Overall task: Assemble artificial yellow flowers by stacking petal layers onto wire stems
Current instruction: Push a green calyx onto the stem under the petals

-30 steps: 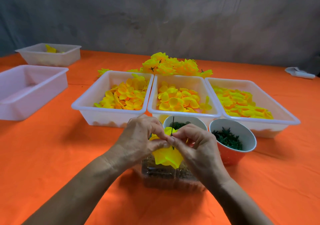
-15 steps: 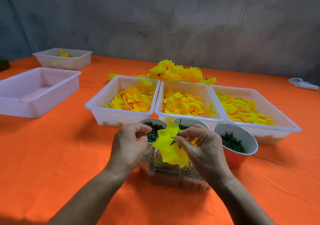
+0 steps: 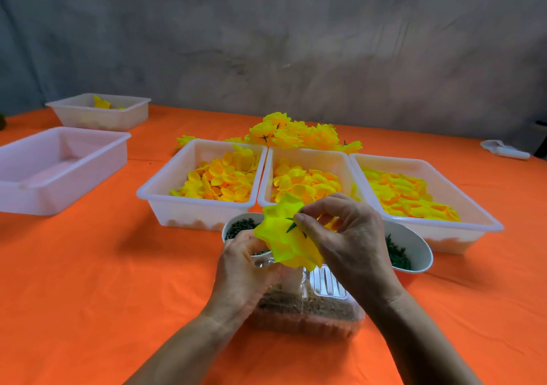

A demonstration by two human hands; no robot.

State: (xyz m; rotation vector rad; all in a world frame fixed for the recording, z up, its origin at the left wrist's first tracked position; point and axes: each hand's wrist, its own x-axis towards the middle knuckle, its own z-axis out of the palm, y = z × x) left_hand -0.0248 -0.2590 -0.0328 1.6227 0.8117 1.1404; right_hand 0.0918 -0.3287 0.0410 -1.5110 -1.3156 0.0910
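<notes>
Head view: two hands working a yellow flower over an orange table

Nearest, beneath both hands, sits a clear plastic box [image 3: 307,316] of brownish bits. The left hand [image 3: 242,269] curls under the yellow flower [image 3: 284,236], gripping it from below. The right hand [image 3: 346,239] pinches the green piece [image 3: 291,225] at the flower's centre with thumb and forefinger. Just beyond the hands stand cups [image 3: 410,248] of dark green parts. Farther on, three white trays [image 3: 204,210] hold yellow petals [image 3: 222,177]. Behind those lies a heap of finished flowers [image 3: 299,131]. Far left of the hands sit two more white trays [image 3: 59,165].
</notes>
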